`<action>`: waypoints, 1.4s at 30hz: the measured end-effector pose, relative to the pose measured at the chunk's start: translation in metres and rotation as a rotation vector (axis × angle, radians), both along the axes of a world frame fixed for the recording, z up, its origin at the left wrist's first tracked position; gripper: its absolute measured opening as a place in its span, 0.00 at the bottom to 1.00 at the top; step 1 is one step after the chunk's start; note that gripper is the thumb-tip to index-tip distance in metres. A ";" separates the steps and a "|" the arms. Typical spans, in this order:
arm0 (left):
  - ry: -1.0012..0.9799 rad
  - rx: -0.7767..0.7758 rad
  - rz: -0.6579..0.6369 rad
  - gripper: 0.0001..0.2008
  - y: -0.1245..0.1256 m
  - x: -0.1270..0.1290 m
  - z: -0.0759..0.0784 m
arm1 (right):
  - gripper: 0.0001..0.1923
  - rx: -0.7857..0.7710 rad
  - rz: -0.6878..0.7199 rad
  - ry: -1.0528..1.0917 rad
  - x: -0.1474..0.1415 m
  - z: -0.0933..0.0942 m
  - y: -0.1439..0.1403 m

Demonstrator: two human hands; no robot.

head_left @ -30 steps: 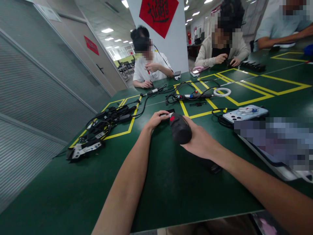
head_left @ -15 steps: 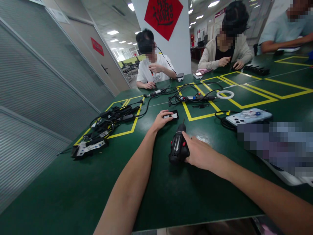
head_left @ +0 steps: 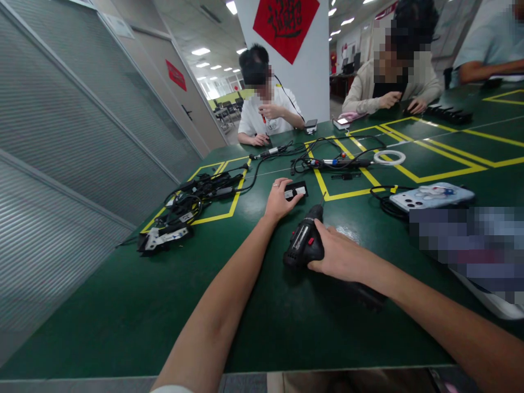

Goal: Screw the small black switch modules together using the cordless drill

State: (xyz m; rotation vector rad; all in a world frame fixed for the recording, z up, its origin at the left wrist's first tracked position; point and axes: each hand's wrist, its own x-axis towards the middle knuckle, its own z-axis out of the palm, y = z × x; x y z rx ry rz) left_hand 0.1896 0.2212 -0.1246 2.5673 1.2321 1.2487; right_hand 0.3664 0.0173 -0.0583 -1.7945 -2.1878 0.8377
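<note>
My right hand (head_left: 341,256) grips a black electric screwdriver (head_left: 303,243) with red markings; it lies low on the green table (head_left: 123,305), its bit pointing away towards a small black part. That small black part (head_left: 296,190) with a white label lies flat on the table. My left hand (head_left: 280,200) rests beside it, fingertips touching its near left edge.
A tangle of black cables and parts (head_left: 184,204) lies at the left inside yellow tape lines. More cables and a white ring (head_left: 389,158) sit farther back. A phone in a light case (head_left: 432,196) lies at right. Three other people sit at the table's far side.
My right hand has lowered the screwdriver from upright over the black part down onto the table nearer to me. My left hand stays at the black part.
</note>
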 end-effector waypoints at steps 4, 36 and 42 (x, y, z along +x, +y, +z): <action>0.030 -0.002 0.004 0.30 -0.004 -0.005 -0.004 | 0.48 0.059 -0.090 -0.007 -0.008 -0.005 0.001; -0.091 -0.261 -0.054 0.15 0.015 -0.004 -0.002 | 0.52 0.098 -0.055 0.032 -0.013 0.001 -0.007; -0.124 -0.225 -0.088 0.13 0.016 -0.005 -0.003 | 0.52 0.184 -0.114 0.519 0.012 0.026 0.004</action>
